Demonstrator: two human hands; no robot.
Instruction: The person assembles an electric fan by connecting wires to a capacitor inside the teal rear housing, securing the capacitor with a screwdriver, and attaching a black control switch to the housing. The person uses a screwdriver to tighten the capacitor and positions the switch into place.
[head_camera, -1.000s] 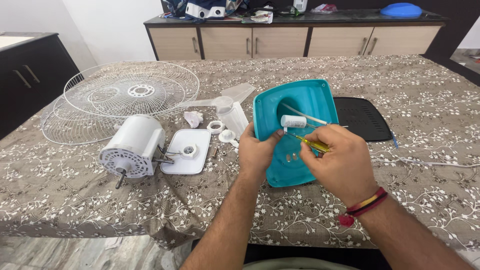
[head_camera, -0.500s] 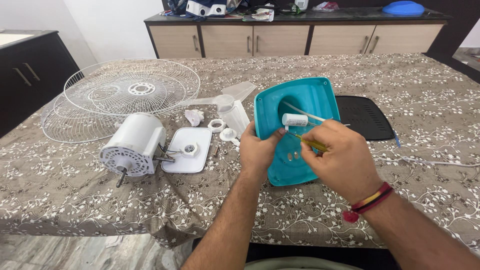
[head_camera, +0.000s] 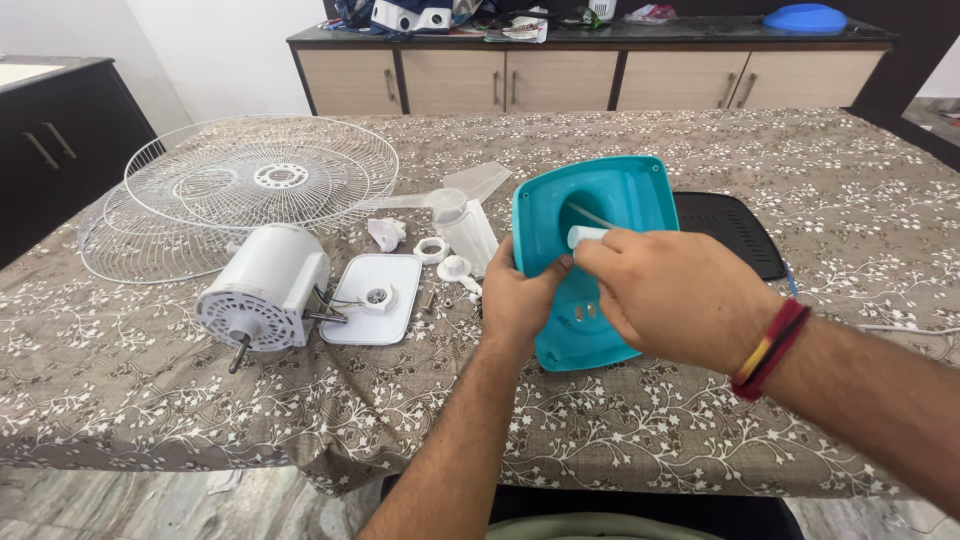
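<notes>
Head view: at frame centre the left hand (head_camera: 520, 300) has its grip clamped on the edge of the tilted teal housing (head_camera: 610, 200). The right hand (head_camera: 670, 295) pinches a white cylinder (head_camera: 583, 236) inside it. It seems best to steady the shell and not tug the wire. At left lie two wire guards (head_camera: 250, 185) and one white motor (head_camera: 265, 290). One black panel (head_camera: 725, 225) sits at right on the bench (head_camera: 850, 180).

A tabletop (head_camera: 850, 200) under a brown floral cloth is carrying two white wire fan guards (head_camera: 230, 195), a white motor (head_camera: 262, 290), a white plate (head_camera: 375, 300), a clear fan blade (head_camera: 455, 205), a teal housing (head_camera: 600, 200) and a black panel (head_camera: 725, 230).
</notes>
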